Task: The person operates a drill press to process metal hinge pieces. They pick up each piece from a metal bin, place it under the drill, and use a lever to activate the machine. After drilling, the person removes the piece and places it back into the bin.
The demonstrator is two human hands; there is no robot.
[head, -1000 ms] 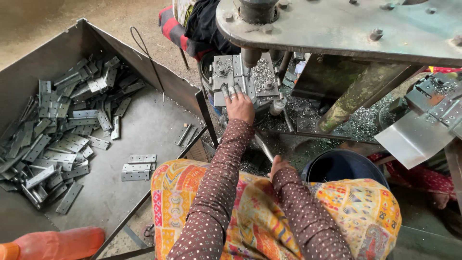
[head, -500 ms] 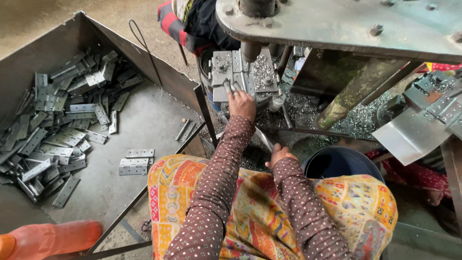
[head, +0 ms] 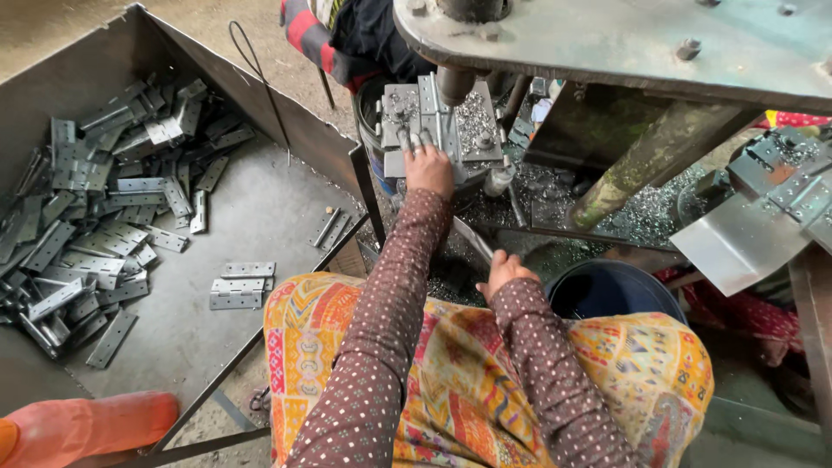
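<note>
From the head view I see my left hand (head: 428,166) stretched forward, fingers flat and pressed on a grey metal hinge plate (head: 414,111) that lies on the shaving-strewn bed of the grey drill press (head: 451,126), just beside the dark steel spindle (head: 455,84). It presses rather than grips. My right hand (head: 507,270) rests lower, near my patterned lap, loosely curled; I cannot tell whether it holds anything. A dark blue round bucket (head: 611,290) sits just beside it. To my left, a heap of grey hinge plates (head: 95,217) fills the open sheet-metal bin (head: 260,95).
</note>
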